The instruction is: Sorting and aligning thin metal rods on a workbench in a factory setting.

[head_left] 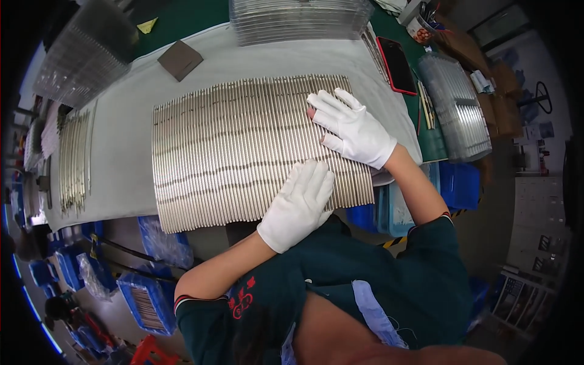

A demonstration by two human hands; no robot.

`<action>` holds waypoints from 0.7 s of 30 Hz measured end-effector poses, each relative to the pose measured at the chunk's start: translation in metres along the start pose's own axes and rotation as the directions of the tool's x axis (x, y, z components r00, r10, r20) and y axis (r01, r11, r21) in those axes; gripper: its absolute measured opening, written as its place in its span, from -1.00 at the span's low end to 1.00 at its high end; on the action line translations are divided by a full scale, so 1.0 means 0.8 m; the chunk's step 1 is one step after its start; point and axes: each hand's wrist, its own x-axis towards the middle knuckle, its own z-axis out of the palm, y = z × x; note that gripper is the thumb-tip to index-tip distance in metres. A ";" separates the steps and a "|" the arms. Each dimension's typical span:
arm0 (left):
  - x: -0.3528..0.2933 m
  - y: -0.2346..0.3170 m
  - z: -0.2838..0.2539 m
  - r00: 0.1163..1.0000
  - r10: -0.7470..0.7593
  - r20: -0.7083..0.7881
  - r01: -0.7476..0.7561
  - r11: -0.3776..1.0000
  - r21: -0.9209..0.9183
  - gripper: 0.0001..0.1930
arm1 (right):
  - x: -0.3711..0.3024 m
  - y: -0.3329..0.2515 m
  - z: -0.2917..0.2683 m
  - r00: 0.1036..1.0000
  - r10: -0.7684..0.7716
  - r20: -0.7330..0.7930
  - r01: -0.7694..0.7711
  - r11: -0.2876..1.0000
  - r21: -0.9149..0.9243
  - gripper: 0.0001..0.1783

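A wide row of thin, shiny metal rods (225, 152) lies side by side on a pale cloth, each running from the far side towards me. My left hand (298, 204), in a white glove, rests flat on the near part of the row, right of its middle, fingers stretched out. Farther right, my right hand (358, 129) lies over the right end of the row with its fingers spread. Its white glove leaves some fingertips bare. Neither hand grips anything. The rods beneath both palms are hidden.
A brown-grey block (180, 60) sits beyond the rods. Loose rods (74, 161) lie at the left. Clear plastic trays are stacked at the far left (91, 48), the back (298, 21) and the right (456, 106). A red-edged phone (396, 66) lies at the right; blue bins (459, 185) stand below.
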 end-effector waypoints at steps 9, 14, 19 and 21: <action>0.004 0.001 -0.003 0.999 0.008 -0.031 -0.009 0.999 -0.031 -0.19 | 0.049 0.040 0.011 0.999 0.016 -0.045 -0.019 0.998 -0.055 -0.37; 0.001 0.001 -0.007 1.000 -0.014 -0.017 0.013 0.999 -0.037 -0.24 | 0.050 0.028 0.012 0.994 -0.112 -0.008 0.110 0.985 -0.131 -0.35; -0.020 -0.017 -0.051 0.999 -0.027 -0.032 0.020 0.980 -0.197 -0.62 | -0.018 -0.050 0.000 0.963 -0.265 0.054 0.259 0.962 0.088 -0.39; -0.056 -0.025 -0.068 0.991 -0.077 -0.109 0.053 0.977 -0.205 -0.77 | -0.028 -0.059 -0.003 0.952 -0.305 0.029 0.295 0.939 0.175 -0.40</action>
